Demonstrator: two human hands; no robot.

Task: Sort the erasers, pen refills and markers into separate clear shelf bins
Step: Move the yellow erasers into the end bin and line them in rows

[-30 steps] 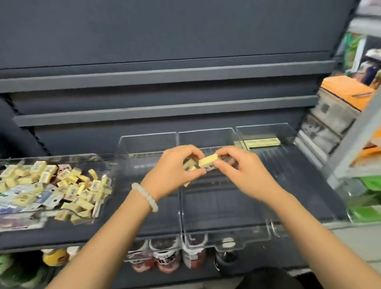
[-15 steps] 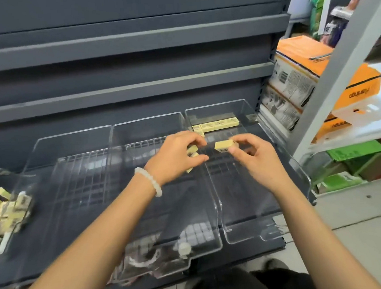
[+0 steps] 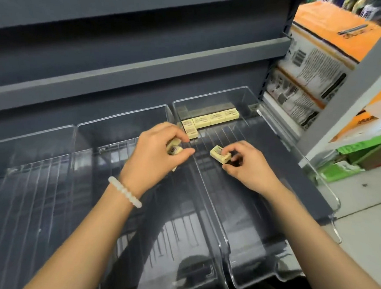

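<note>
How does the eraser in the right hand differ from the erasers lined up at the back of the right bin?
The held eraser is pinched in the right hand above the right bin, tilted and alone. The back-row erasers lie flat, side by side, untouched. Both are pale yellow blocks with printed labels.

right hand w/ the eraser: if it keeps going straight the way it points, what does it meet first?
Probably the erasers lined up at the back of the right-hand bin. The right hand pinches one eraser over that bin, pointing toward the back. Nothing shows in between, though depth is unclear.
</note>
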